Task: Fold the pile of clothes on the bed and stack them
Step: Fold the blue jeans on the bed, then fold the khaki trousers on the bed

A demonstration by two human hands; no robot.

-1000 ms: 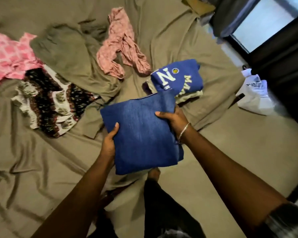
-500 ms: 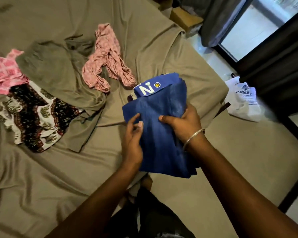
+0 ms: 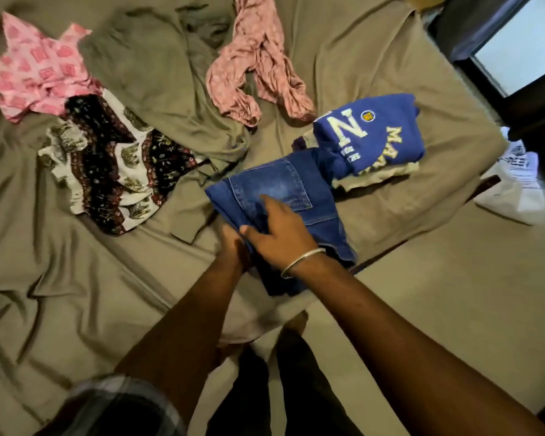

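Folded blue jeans (image 3: 283,187) with a back pocket facing up sit near the bed's right edge, held by both hands. My right hand (image 3: 280,231), with a silver bangle on its wrist, lies on top with the thumb hooked under the near fold. My left hand (image 3: 233,243) grips the near left edge from below, partly hidden by the right hand. Just right of the jeans lies a folded blue sweatshirt (image 3: 372,133) with white letters, on top of a pale folded garment (image 3: 375,179).
Unfolded clothes lie on the olive sheet (image 3: 60,278): a pink printed top (image 3: 35,70), a dark and white patterned garment (image 3: 107,162), an olive garment (image 3: 158,77) and a pink scarf-like piece (image 3: 255,64). A white bag (image 3: 516,184) lies on the floor at right, below a window.
The jeans were held flat in the air, then folded over between both hands. Now they are lower, by the sweatshirt stack, pocket side up, with my right hand on top.
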